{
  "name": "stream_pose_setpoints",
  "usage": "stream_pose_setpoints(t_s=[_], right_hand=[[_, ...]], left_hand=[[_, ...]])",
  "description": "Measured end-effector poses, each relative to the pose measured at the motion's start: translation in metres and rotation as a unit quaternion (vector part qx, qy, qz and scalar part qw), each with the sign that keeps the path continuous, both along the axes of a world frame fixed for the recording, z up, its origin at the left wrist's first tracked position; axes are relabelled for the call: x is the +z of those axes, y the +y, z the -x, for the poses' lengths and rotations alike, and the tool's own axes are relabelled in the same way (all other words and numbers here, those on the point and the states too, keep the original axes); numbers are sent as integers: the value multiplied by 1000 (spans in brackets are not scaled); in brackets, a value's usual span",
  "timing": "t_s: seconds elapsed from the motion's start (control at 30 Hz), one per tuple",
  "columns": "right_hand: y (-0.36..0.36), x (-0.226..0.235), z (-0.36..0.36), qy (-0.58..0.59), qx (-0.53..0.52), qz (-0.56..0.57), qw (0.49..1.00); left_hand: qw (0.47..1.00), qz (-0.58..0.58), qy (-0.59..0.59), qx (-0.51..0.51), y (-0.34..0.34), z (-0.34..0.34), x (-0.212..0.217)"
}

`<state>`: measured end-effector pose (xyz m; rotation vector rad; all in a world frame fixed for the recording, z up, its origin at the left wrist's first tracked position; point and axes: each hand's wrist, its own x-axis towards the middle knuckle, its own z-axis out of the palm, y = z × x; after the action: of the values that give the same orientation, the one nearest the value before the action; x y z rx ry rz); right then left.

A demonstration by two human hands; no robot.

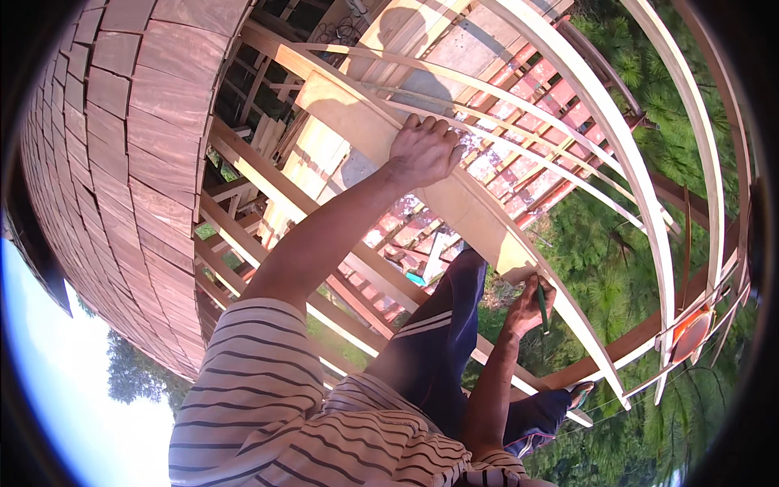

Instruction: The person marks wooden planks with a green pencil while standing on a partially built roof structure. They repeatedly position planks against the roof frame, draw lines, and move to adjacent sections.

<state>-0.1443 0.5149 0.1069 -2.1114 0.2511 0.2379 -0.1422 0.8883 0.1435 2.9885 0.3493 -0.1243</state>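
Shingled roof fills left. Rafters slope from far left toward near right. Curved wooden battens arc across right side, above greenery. Wide plank runs diagonally mid-scene, far left to near right. Left hand curls closed over plank's upper edge. Right hand, at plank's near-right end, pinches slim green stick, probably pencil.

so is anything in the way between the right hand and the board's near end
Nothing visible: the right hand, holding a slim green tool, is right by the near end of the board. Whether they touch, I can't tell.
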Motion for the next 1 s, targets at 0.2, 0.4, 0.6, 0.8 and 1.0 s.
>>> stream_pose_setpoints(t_s=[0.2, 0.4, 0.6, 0.8, 1.0], right_hand=[[7, 16, -15, 16, 54, -67, 996], [-26, -7, -28, 7, 163, -69, 984], [-23, 6, -36, 58, 188, -86, 977], [-46, -11, -31, 23, 197, -67, 978], [-16, 15, -29, 62, 171, -95, 979]], left_hand=[[998, 30, 38, 30, 3, 7, 0], [997, 52, -6, 48, 3, 10, -13], [998, 49, -16, 46, 2, 12, -15], [998, 52, 2, 46, 0, 4, -18], [1000, 21, 4, 16, 1, 1, 4]])
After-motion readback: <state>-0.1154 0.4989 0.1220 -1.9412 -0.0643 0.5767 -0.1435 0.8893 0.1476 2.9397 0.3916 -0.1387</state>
